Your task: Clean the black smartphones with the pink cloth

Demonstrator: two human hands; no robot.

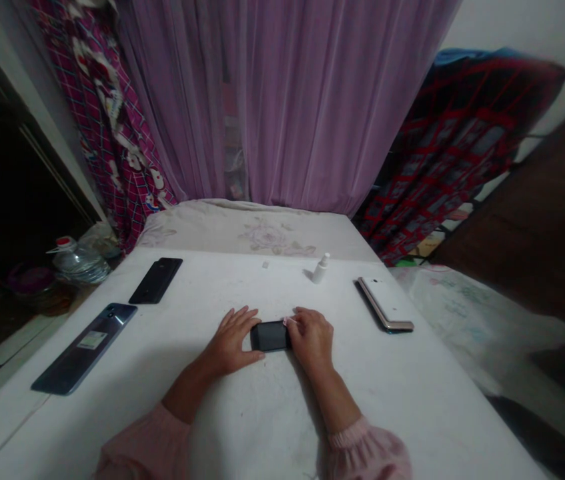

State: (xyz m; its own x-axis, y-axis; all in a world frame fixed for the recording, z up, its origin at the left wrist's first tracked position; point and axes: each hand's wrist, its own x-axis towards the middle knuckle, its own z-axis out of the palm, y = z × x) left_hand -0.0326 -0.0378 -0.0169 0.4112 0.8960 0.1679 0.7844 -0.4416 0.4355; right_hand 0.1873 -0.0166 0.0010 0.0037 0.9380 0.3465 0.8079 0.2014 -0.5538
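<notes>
A small dark smartphone (pixel 269 337) lies screen up on the white-covered table, between my two hands. My left hand (pixel 232 341) holds it by its left end, thumb along the near edge and fingers at the far corner. My right hand (pixel 312 339) is closed over the right end of the screen. A bit of pale pink-white cloth or tissue (pixel 289 321) pokes out from its fingertips; the rest of it is hidden by the hand.
To the left lie a black phone (pixel 157 281) and a blue-grey phone (pixel 85 348) with a label. A white spray bottle (pixel 321 269) stands beyond my right hand, near a tiny pale square (pixel 265 265). Stacked phones (pixel 385 304) lie at right. Purple curtains (pixel 302 100) hang behind.
</notes>
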